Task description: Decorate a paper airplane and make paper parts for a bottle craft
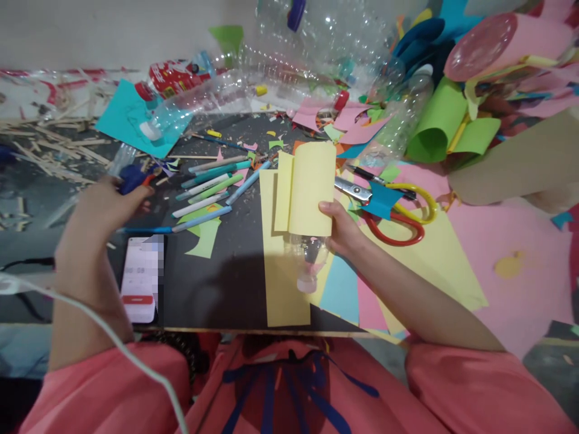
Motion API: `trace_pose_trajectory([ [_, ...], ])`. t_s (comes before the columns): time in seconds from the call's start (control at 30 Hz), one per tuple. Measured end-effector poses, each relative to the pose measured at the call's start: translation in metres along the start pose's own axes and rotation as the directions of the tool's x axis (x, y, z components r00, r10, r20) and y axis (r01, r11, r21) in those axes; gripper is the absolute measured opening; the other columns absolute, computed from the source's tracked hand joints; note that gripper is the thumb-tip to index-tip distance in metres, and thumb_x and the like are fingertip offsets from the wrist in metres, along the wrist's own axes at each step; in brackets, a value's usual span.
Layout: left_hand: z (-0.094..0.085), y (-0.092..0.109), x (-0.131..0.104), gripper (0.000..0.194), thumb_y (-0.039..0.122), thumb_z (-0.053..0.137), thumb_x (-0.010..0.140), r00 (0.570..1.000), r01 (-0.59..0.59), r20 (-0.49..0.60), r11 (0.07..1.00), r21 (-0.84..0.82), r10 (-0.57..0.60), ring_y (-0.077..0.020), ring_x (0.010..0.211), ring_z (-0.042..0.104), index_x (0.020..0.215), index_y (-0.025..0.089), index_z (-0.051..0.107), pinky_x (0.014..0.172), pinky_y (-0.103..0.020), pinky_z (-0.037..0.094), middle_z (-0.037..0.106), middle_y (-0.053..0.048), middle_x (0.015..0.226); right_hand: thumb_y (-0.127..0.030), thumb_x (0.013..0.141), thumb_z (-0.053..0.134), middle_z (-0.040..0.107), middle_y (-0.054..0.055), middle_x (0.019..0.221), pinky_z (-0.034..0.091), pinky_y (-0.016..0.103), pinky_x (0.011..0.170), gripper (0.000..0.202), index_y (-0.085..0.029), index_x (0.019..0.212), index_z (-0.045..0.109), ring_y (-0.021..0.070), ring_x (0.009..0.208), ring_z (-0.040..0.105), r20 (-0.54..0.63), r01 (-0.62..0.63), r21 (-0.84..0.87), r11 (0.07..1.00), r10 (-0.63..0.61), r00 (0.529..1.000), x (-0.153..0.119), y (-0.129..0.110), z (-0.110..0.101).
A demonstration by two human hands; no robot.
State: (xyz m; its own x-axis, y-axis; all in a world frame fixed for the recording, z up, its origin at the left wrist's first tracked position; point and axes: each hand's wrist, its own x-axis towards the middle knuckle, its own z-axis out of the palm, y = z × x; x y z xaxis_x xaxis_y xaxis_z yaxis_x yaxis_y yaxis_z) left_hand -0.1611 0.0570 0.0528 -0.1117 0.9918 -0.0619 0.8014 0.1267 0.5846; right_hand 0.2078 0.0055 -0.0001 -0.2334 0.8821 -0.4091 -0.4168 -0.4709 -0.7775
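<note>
A clear plastic bottle (307,265), cap end toward me, has yellow paper (313,190) wrapped around its upper part, with a flap sticking out on the left. My right hand (341,226) grips it from the right side, thumb on the paper. At the left, my left hand (106,202) is closed around a dark blue object (131,179), perhaps a glue gun, with a clear part pointing up and an orange-red part by the thumb. A yellow strip (287,304) lies beneath the bottle.
Several markers (208,190) and a phone (139,277) lie left of centre. Scissors (407,232) with red and yellow handles rest on coloured sheets at the right. Plastic bottles (199,96) and paper rolls line the back. A white cable (104,328) crosses my left forearm.
</note>
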Motion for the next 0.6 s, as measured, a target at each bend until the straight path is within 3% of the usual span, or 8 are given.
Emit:
trace_pose_trajectory([
  [0.07,0.001,0.029,-0.013,0.035,0.052,0.069,0.073,0.948,0.275,-0.205,0.952,0.134,-0.244,-0.0319,0.084,0.072,0.072,0.021,0.052,0.062,-0.038,0.044,0.051,0.005,0.049,-0.043,0.056,0.072,0.072,0.008,0.090,0.060,0.042,0.060,0.052,-0.021,0.101,0.058,0.0326,0.094,0.069,-0.004,0.000,0.009,1.000,0.000,1.000,0.000,-0.001,-0.001],
  [0.1,0.005,0.043,-0.020,0.033,0.051,0.068,0.075,0.939,0.285,-0.239,0.949,0.132,-0.248,-0.0279,0.078,0.071,0.077,0.021,0.053,0.063,-0.038,0.044,0.053,0.005,0.054,-0.043,0.057,0.072,0.072,0.008,0.090,0.060,0.042,0.061,0.052,-0.021,0.101,0.059,0.0326,0.094,0.068,-0.001,0.005,0.008,1.000,-0.005,1.000,0.001,-0.001,-0.002],
  [0.2,0.026,0.076,-0.039,0.033,0.050,0.067,0.075,0.954,0.134,-0.278,0.988,0.070,-0.110,-0.0201,0.066,0.059,0.082,0.021,0.055,0.064,-0.037,0.043,0.052,0.003,0.065,-0.045,0.058,0.072,0.071,0.007,0.092,0.059,0.042,0.063,0.053,-0.021,0.104,0.060,0.0309,0.092,0.067,0.004,0.021,0.000,1.000,-0.021,1.000,0.001,-0.003,-0.004],
  [0.3,0.055,0.092,-0.052,0.037,0.045,0.071,0.068,0.958,0.001,-0.286,0.997,0.073,0.020,-0.0199,0.074,0.057,0.091,0.021,0.056,0.071,-0.037,0.046,0.057,0.001,0.079,-0.044,0.057,0.072,0.071,0.005,0.092,0.058,0.038,0.063,0.053,-0.022,0.104,0.061,0.0267,0.088,0.066,-0.022,0.032,0.008,0.999,-0.032,0.999,0.002,-0.007,-0.005],
  [0.37,0.071,0.096,-0.058,0.033,0.045,0.068,0.070,0.968,-0.049,-0.241,0.993,0.104,0.073,-0.0199,0.074,0.057,0.090,0.022,0.055,0.071,-0.036,0.046,0.054,0.001,0.077,-0.044,0.056,0.071,0.071,0.004,0.088,0.056,0.034,0.056,0.049,-0.023,0.099,0.061,0.0236,0.080,0.066,-0.038,0.023,0.006,1.000,-0.023,0.999,0.002,-0.009,-0.004],
  [0.47,0.086,0.098,-0.064,0.030,0.043,0.070,0.068,0.981,-0.042,-0.183,0.992,0.123,0.064,-0.0209,0.071,0.057,0.082,0.023,0.052,0.068,-0.035,0.046,0.051,0.001,0.071,-0.047,0.056,0.069,0.070,0.004,0.084,0.048,0.030,0.046,0.046,-0.023,0.094,0.059,0.0220,0.073,0.064,-0.053,0.006,-0.024,1.000,-0.007,0.999,0.003,-0.010,-0.004],
  [0.6,0.094,0.093,-0.067,0.045,0.045,0.076,0.063,0.983,-0.051,-0.173,0.997,0.058,0.061,-0.0250,0.081,0.064,0.097,0.023,0.056,0.073,-0.037,0.051,0.062,-0.001,0.081,-0.051,0.055,0.066,0.072,0.007,0.091,0.046,0.031,0.046,0.054,-0.022,0.100,0.060,0.0235,0.075,0.065,-0.103,0.016,-0.044,0.999,-0.021,0.994,0.006,-0.009,-0.006],
])
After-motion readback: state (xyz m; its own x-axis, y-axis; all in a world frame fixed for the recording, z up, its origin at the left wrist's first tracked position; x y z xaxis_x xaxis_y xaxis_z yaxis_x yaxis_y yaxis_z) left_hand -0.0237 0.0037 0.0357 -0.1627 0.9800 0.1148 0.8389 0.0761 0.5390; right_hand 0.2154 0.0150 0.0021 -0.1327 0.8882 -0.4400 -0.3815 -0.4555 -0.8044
